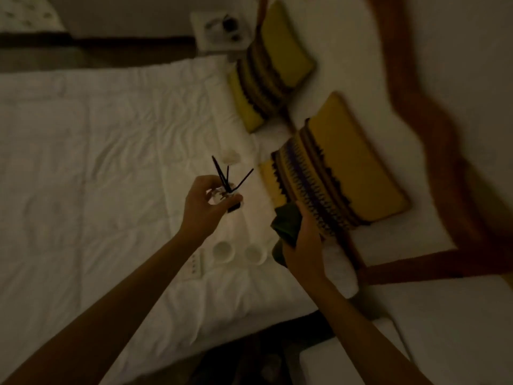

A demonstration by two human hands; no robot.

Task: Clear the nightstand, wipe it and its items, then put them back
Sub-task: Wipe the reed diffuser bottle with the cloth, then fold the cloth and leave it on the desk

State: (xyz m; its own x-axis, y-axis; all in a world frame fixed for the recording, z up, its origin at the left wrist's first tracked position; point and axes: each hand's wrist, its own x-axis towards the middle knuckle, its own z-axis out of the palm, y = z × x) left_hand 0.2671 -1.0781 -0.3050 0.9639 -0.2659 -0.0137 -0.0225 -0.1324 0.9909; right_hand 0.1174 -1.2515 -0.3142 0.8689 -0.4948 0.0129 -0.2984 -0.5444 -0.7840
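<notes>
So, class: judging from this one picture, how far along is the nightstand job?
Done: clearing looks well under way; two cups and a remote lie on the bed.
In hand: the left hand holds a diffuser over the bed; the right hand grips a green cloth.
Left: nothing has been put back yet. Whether the nightstand is wiped can't be told.

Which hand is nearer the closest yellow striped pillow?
Right. The right hand, gripping a dark green cloth, sits against the yellow striped pillow's lower corner. The left hand holds the reed diffuser off to the pillow's left, apart.
</notes>
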